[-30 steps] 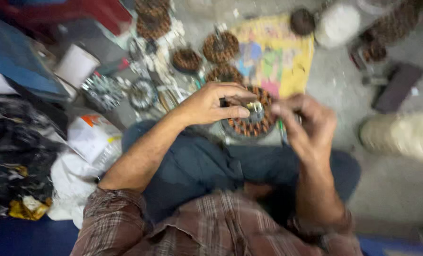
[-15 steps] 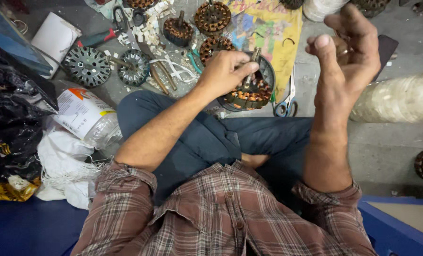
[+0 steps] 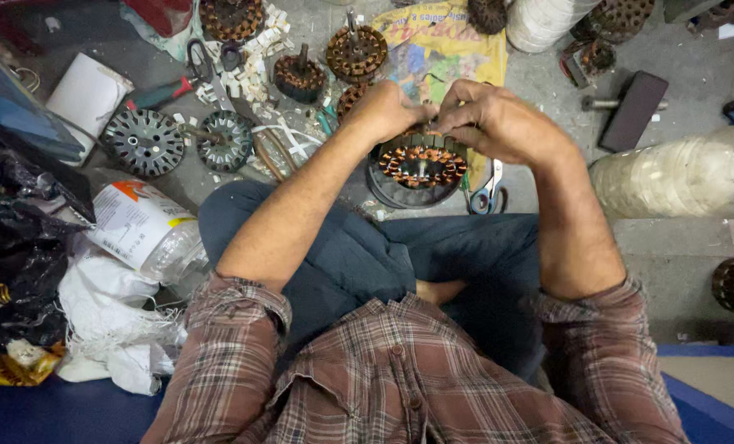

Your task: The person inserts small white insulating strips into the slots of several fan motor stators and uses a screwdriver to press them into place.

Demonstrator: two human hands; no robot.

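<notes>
A round motor stator [image 3: 420, 164] with copper windings rests on a dark ring in front of my crossed legs. My left hand [image 3: 392, 111] grips its far left rim, fingers curled over the top. Beside it, my right hand [image 3: 494, 122] is closed over the far right rim, fingertips pressed at the windings. The two hands nearly touch above the stator. What the fingertips pinch is hidden.
Scissors [image 3: 486, 193] lie right of the stator. More wound stators [image 3: 356, 51] and metal rotor discs [image 3: 143, 141] are spread at the back left. A plastic bottle [image 3: 141, 230] lies at my left knee. A large clear jar [image 3: 683, 173] lies at right.
My right hand, raised up and away to the right half a second ago, has come back down onto the stator's rim. The left hand has stayed on the stator.
</notes>
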